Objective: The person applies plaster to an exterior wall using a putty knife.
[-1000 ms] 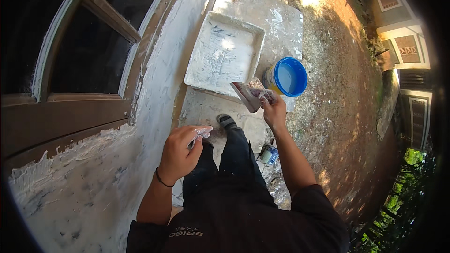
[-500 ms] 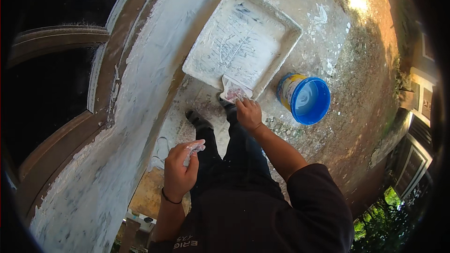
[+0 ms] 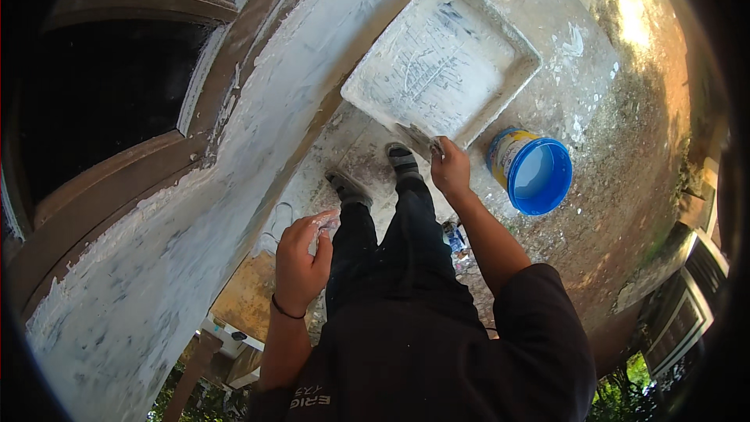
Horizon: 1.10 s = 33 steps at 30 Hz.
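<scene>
My right hand (image 3: 451,166) grips a putty knife (image 3: 417,141), its blade smeared with pale material and turned nearly edge-on at the near rim of a large rectangular tray (image 3: 366,101). White paste coats the tray, with dark streaks showing through on its bottom. Lower and to the left, my left hand (image 3: 303,256) is closed, its fingers curled round something whitish that I cannot make out. White residue covers its fingertips. It hovers beside the white-coated wall ledge (image 3: 226,172), apart from it.
Right of the tray stands a blue-rimmed bucket (image 3: 539,176) with pale liquid inside. My feet (image 3: 402,158) are on the paint-spotted ground just below the tray. Brown window frames (image 3: 117,176) run along the left, beyond the ledge. A yellowish board (image 3: 251,297) lies under my left forearm.
The putty knife has turned from flat to nearly edge-on at the tray's near rim. Tray and bucket sit farther right in the view. My left hand stays closed.
</scene>
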Tool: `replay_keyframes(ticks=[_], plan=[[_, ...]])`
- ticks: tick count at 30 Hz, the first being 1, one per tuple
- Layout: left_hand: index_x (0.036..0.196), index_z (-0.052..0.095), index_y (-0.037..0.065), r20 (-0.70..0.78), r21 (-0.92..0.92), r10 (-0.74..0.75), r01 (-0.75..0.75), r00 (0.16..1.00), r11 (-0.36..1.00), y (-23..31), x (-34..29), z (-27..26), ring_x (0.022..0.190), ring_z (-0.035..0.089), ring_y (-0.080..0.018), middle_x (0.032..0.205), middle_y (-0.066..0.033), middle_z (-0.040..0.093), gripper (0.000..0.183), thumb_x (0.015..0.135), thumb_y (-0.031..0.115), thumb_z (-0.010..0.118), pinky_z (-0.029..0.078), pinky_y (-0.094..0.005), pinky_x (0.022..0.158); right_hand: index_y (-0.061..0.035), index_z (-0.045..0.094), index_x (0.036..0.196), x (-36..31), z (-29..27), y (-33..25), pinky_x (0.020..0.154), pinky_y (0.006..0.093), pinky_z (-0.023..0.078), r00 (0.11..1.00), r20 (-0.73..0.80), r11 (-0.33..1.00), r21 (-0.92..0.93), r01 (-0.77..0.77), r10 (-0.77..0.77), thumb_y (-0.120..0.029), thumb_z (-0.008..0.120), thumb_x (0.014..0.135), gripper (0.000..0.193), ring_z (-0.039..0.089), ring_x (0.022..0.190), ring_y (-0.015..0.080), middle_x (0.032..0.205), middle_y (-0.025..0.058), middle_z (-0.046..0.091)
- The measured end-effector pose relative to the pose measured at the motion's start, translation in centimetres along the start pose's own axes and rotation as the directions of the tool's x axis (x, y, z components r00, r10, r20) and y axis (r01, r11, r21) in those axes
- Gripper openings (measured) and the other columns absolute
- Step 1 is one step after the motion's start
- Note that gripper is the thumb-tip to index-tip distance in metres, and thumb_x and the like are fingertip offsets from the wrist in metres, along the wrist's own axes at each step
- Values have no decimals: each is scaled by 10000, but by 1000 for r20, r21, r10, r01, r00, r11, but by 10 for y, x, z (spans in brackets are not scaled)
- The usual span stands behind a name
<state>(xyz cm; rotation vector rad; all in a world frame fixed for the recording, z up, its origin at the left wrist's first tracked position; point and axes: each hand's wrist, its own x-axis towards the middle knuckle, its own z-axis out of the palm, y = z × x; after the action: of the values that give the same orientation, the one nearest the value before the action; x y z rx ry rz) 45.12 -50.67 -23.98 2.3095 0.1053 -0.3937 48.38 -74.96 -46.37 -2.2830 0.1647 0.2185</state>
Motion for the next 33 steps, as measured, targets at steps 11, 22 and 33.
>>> replay_keyframes(ticks=[11, 22, 33], plan=[[1056, 641, 41, 22, -43, -19, 20, 1000, 999, -1, -16, 7, 859, 629, -263, 921, -106, 666, 264, 825, 0, 520, 458, -344, 796, -37, 578, 920, 6, -3, -6, 659, 459, 463, 999, 4, 999, -7, 41, -41, -67, 565, 791, 134, 589, 788, 421, 825, 216, 617], [1064, 636, 45, 44, -50, -4, 6, 999, 999, 1, -14, 14, 844, 629, -269, 909, -104, 665, 269, 824, 2, 522, 457, -345, 776, -42, 591, 953, 9, -4, -9, 679, 454, 479, 1000, 18, 1000, -7, -21, 21, -99, 594, 801, 163, 599, 805, 427, 818, 226, 628], [1045, 640, -9, 46, -33, 91, -90, 995, 995, 11, -1, 19, 793, 624, -283, 900, -159, 646, 261, 824, -20, 502, 474, -322, 736, -27, 572, 915, 8, -6, -10, 695, 494, 471, 998, 8, 997, 45, -60, 60, -62, 572, 722, 196, 586, 780, 440, 850, 225, 622]])
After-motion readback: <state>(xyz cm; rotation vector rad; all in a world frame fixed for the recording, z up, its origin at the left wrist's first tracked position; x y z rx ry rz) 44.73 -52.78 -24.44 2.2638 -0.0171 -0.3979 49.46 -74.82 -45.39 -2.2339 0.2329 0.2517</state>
